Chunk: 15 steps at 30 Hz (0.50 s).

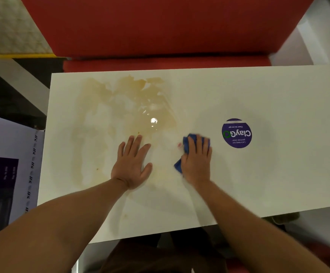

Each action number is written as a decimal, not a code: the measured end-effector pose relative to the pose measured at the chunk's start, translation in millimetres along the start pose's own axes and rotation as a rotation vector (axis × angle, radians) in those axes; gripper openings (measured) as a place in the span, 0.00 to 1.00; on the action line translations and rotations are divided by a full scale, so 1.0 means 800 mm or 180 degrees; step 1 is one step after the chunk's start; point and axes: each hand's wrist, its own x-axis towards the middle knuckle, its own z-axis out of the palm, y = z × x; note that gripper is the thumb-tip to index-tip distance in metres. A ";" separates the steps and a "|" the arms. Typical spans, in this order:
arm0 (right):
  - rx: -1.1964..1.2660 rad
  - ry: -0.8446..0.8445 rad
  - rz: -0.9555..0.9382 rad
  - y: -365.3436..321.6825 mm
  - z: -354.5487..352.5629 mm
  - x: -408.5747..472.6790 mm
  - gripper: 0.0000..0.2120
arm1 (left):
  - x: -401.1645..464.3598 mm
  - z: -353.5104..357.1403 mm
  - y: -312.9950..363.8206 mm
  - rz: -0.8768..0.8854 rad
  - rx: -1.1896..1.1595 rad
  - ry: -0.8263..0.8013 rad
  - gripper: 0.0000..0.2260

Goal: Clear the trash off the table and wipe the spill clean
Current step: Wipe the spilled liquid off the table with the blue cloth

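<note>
A wide brownish spill [124,107] spreads over the left half of the white table [288,174], with thin streaks reaching toward the near edge. My left hand [132,164] lies flat on the tabletop, fingers straight and spread, at the spill's near rim. My right hand [196,160] presses a blue cloth [186,141] onto the table just right of the spill. Most of the cloth is hidden under the palm; its corners show beyond the fingertips and beside the wrist. The hand and cloth look slightly blurred.
A round purple sticker [236,133] is stuck to the table right of the cloth. A red bench seat [160,26] stands beyond the far edge. A purple-and-white board [6,164] stands at the left of the table. A small red fleck [179,144] lies beside the cloth.
</note>
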 end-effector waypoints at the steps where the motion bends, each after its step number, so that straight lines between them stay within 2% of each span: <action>1: 0.0069 -0.0062 -0.0087 -0.011 0.000 -0.034 0.29 | 0.001 0.000 0.000 0.0002 0.0024 0.0000 0.30; 4: 0.0352 -0.0364 -0.0361 -0.035 0.002 -0.134 0.28 | 0.002 0.001 -0.001 -0.0011 0.0055 -0.0040 0.30; 6: 0.0454 -0.0417 -0.0477 -0.031 0.006 -0.155 0.29 | 0.002 0.000 -0.001 -0.0021 0.0033 -0.0064 0.30; 10: 0.0308 -0.0424 -0.0597 -0.019 0.001 -0.104 0.29 | 0.002 -0.001 -0.001 -0.0033 0.0007 -0.0079 0.30; 15: 0.0005 -0.0117 -0.0067 0.008 -0.004 0.029 0.27 | 0.000 -0.001 0.000 0.0004 -0.0027 0.0028 0.30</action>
